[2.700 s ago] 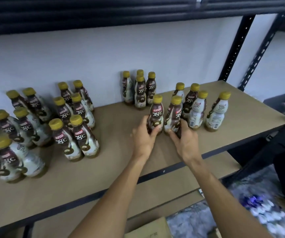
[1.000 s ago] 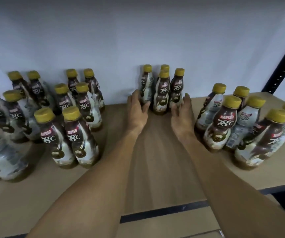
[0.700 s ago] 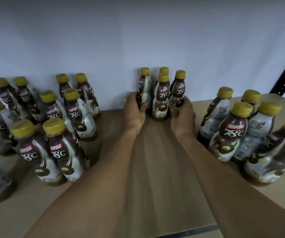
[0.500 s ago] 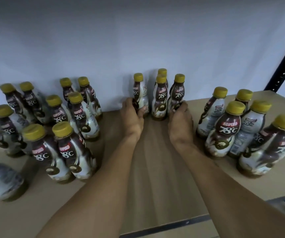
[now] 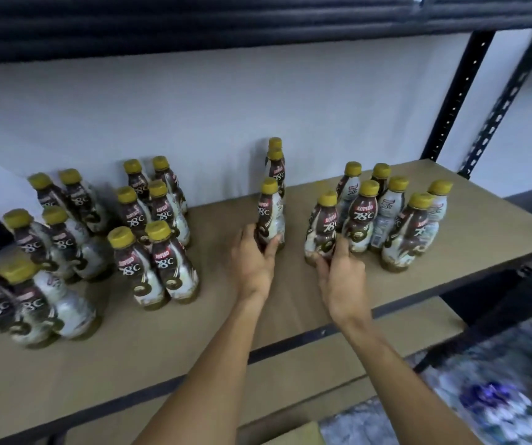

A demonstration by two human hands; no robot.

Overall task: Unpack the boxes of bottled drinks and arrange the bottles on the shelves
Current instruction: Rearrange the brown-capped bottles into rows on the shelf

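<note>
— What has moved since half a second ago?
— Both hands have drawn back from the far wall. The left hand is clamped on a bottle mid-shelf; the right hand is clamped on the right cluster's near-left bottle.
— Around them?
— Two bottles stay by the wall; paired rows stand left.

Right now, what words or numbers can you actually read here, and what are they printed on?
"KOPIKO" and "78°C": label of the bottle behind the right hand.
"KOPIKO 78°C": front bottle of the left cluster.
Smaller print on every label: too blurred to read.
</note>
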